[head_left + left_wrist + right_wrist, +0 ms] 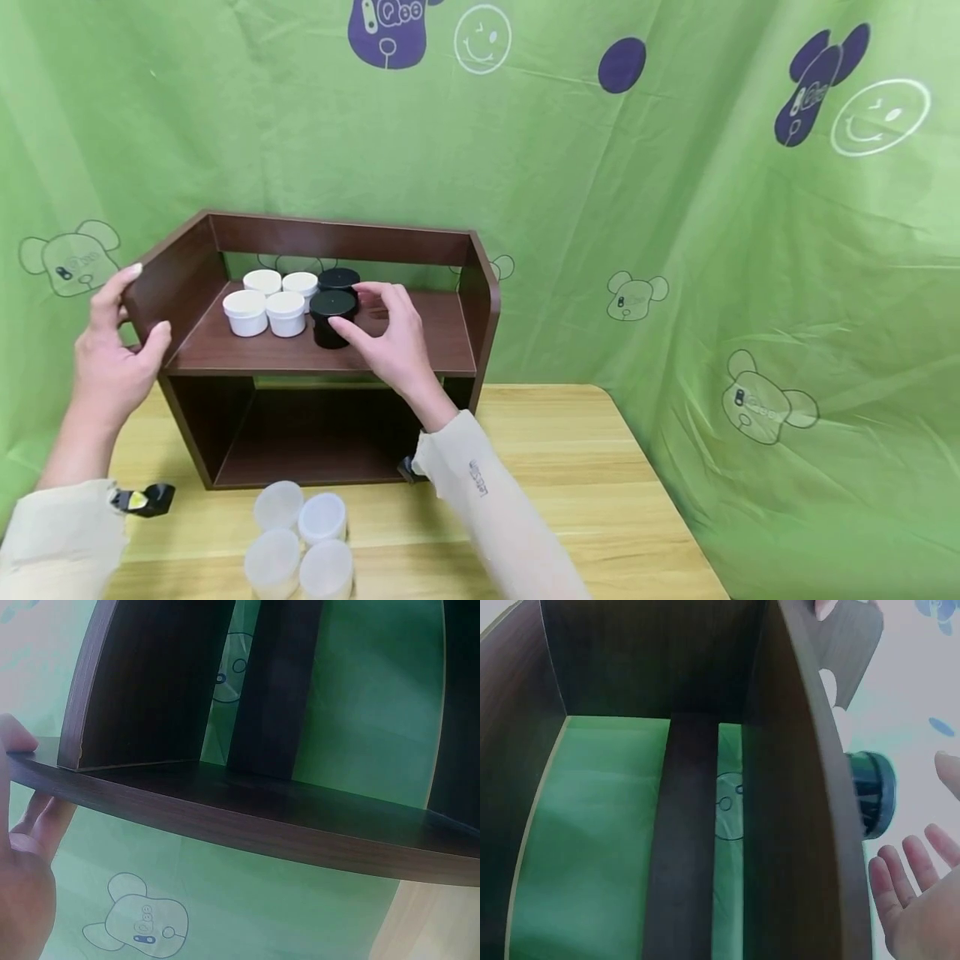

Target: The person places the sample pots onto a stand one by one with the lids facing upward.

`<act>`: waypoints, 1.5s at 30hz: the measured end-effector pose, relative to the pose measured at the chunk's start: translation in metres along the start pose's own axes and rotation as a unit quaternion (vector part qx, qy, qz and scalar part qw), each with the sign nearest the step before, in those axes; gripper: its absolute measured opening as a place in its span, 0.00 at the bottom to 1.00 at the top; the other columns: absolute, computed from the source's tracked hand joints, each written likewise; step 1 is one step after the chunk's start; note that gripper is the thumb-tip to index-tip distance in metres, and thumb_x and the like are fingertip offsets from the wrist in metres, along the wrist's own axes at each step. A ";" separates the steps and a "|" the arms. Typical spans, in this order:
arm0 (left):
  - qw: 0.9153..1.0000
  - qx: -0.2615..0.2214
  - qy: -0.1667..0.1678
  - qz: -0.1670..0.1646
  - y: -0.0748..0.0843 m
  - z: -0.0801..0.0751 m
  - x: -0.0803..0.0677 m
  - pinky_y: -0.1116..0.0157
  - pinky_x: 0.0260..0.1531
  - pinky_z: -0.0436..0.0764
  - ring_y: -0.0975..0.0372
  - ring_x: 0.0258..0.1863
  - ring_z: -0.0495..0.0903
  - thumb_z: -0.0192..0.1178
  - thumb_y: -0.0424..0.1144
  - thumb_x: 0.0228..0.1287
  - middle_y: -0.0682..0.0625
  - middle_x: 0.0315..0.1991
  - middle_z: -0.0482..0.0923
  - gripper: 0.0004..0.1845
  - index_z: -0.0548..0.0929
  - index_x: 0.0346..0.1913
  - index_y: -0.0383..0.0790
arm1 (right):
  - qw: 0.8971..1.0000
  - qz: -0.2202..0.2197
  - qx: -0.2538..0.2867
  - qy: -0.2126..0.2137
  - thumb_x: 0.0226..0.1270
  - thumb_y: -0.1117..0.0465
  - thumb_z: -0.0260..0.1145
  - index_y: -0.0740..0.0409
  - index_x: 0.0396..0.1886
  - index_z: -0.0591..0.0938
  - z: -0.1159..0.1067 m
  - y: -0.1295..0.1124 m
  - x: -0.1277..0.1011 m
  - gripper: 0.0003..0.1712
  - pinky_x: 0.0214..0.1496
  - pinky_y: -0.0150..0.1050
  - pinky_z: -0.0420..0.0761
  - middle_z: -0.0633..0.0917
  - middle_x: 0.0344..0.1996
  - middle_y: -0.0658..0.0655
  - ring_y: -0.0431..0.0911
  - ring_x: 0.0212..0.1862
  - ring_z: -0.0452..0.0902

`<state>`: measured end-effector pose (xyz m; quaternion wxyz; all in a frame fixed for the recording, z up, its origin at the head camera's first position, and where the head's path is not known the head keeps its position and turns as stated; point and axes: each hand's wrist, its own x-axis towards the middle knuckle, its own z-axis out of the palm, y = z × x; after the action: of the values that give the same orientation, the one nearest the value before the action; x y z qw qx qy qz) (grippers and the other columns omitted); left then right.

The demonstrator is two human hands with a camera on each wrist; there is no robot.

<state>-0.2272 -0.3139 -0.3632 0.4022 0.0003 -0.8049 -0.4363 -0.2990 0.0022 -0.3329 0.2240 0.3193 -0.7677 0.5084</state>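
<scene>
left hand (112, 358): I've got it on the left side panel of the brown shelf unit (465, 333), thumb in front, fingers curled around the panel's front edge. So gripping the shelf.

right hand (390, 333): up on the top shelf, fingers relaxed and spread around the front black jar (332, 317). Fingertips look like they're touching its lid and side, but in my right wrist view the palm is open with the jar just beside the fingers, so not a real clamp.

jars on the shelf: four white jars (272, 302) in a tight square at the left, two black ones just right of them, one behind the other (339, 279).

edges: the shelf has raised side walls and a back rail, front edge is open. Black jar sits near the middle, back from the front lip.

open room: right half of the top shelf is bare board. Lower compartment is dark and open at the front.

table (585, 467): four frosted translucent jars (300, 546) clustered in front of the shelf.

writing: small print on my right sleeve (480, 479), too small to read. Purple lettering on the green backdrop (750, 250) looks like "Qee", not sure though.
</scene>
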 end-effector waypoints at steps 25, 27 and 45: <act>1.000 -0.001 -0.005 0.002 0.000 -0.001 0.002 0.92 0.31 0.72 0.82 0.48 0.67 0.58 0.33 0.69 0.25 0.61 0.74 0.37 0.61 0.78 0.54 | 0.967 -0.052 0.007 -0.248 0.67 0.56 0.75 0.51 0.60 0.83 0.000 0.002 -0.116 0.22 0.56 0.25 0.84 0.83 0.50 0.52 0.36 0.52 0.79; 1.000 -0.001 -0.005 0.002 0.000 -0.001 0.002 0.92 0.31 0.72 0.82 0.48 0.67 0.58 0.33 0.69 0.25 0.61 0.74 0.37 0.61 0.78 0.54 | 0.958 -0.041 -0.004 -0.282 0.68 0.55 0.74 0.50 0.60 0.83 0.002 0.008 -0.126 0.22 0.56 0.24 0.84 0.83 0.50 0.51 0.34 0.52 0.79; 1.000 -0.002 0.002 0.005 -0.001 0.000 0.000 0.92 0.32 0.73 0.82 0.48 0.68 0.59 0.33 0.68 0.28 0.60 0.75 0.37 0.62 0.78 0.53 | 0.890 -0.049 -0.073 -0.447 0.68 0.50 0.74 0.50 0.60 0.84 0.012 0.043 -0.166 0.23 0.52 0.16 0.79 0.85 0.52 0.46 0.32 0.50 0.81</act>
<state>-0.2280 -0.3142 -0.3640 0.4060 -0.0031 -0.8032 -0.4358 -0.2146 0.0471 -0.4760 -0.0956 0.5327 -0.8049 0.2433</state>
